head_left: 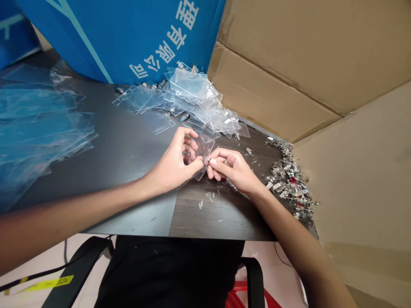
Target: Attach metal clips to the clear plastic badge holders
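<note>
My left hand [184, 158] holds a clear plastic badge holder [204, 147] between thumb and fingers, its punched edge turned to the right. Close against that edge, my right hand [229, 167] pinches a small metal clip [209, 160], mostly hidden by the fingertips. Whether the clip is joined to the holder cannot be made out. Behind my hands lies a heap of clear badge holders [192, 92], some with metal clips showing among them. To the right, many loose metal clips [285, 184] form a pile along the table's edge.
Stacks of clear plastic sleeves [48, 128] cover the left of the dark table [128, 141]. Small clear plastic bits [207, 199] lie scattered before my hands. A cardboard box [272, 81] and a blue printed cloth [128, 38] stand behind. Chair armrests [253, 278] flank my lap.
</note>
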Tool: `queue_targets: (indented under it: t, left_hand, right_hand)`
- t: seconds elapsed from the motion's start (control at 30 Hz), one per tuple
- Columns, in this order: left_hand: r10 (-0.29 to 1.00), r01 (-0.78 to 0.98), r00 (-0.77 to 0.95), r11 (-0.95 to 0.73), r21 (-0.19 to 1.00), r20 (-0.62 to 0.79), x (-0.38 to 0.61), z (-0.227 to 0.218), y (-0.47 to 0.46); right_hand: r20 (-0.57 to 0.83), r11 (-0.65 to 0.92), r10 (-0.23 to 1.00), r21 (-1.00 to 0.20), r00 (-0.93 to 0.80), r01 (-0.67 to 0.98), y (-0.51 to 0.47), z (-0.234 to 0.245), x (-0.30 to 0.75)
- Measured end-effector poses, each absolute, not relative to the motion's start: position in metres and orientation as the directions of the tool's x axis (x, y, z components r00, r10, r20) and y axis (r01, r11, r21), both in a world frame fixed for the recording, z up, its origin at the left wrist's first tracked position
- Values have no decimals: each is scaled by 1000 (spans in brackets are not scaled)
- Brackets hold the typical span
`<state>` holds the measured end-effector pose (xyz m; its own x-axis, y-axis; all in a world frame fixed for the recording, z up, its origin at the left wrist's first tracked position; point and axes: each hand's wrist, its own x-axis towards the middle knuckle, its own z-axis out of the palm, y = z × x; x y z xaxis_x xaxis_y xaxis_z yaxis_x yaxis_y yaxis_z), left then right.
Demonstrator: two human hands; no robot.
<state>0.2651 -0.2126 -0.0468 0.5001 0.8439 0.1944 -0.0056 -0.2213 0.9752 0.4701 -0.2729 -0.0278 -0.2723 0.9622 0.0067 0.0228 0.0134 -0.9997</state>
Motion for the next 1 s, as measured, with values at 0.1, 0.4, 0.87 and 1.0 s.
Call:
queue_targets:
  t: [0.1, 0.4, 0.87, 1.0]
  left_hand:
    - [846, 2, 499, -216, 976, 187, 265, -46, -213]
    - [852, 43, 467, -291, 956, 238, 265, -43, -211]
    - [848, 43, 474, -292, 955, 238, 265, -44, -210]
    - [853, 54, 467, -291, 955, 234, 266, -46, -209]
  right_hand:
    - [19, 30, 955, -999, -297, 33, -271, -30, 471]
    - [64, 81, 957, -996, -284, 47, -272, -33, 472]
    - [-45, -30, 974, -997, -224, 68, -272, -32, 470]
    - [-72, -51, 982, -991, -175, 125, -272, -35, 470]
